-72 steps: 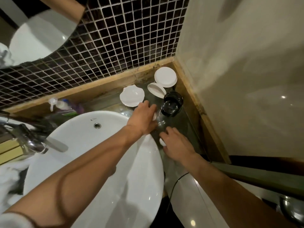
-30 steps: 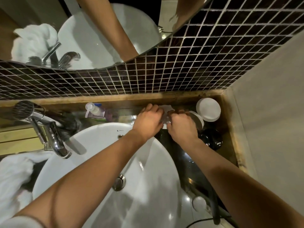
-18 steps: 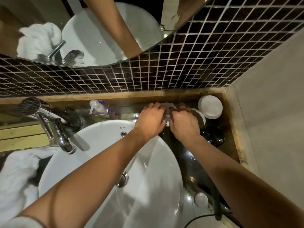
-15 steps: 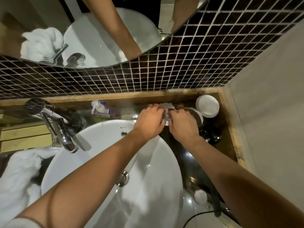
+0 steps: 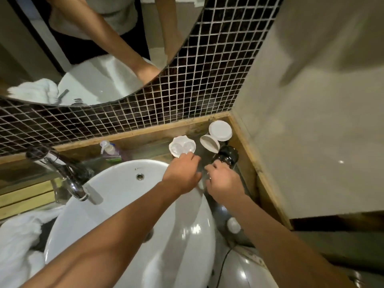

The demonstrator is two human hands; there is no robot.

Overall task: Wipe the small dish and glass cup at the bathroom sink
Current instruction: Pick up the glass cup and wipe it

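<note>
**Scalloped dish sits on the worktop behind both hands**

The small dish [image 5: 182, 149] is white with a scalloped rim, resting flat on the dark worktop [image 5: 243, 156] behind the sink [image 5: 116, 183]. The left hand [image 5: 181, 176] curls loosely just in front of it. The right hand [image 5: 223, 181] is partly closed beside a dark jar [image 5: 227, 156]; what it grips is unclear. The glass cup cannot be made out.

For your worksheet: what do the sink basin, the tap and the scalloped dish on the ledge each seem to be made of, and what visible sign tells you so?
Basin: likely glazed ceramic; white, glossy, with sharp light spots.
Tap: polished metal, probably chrome-plated; mirror-like reflections.
Dish: white with a scalloped rim, smooth; ceramic or plastic, the look leaves it open.
</note>
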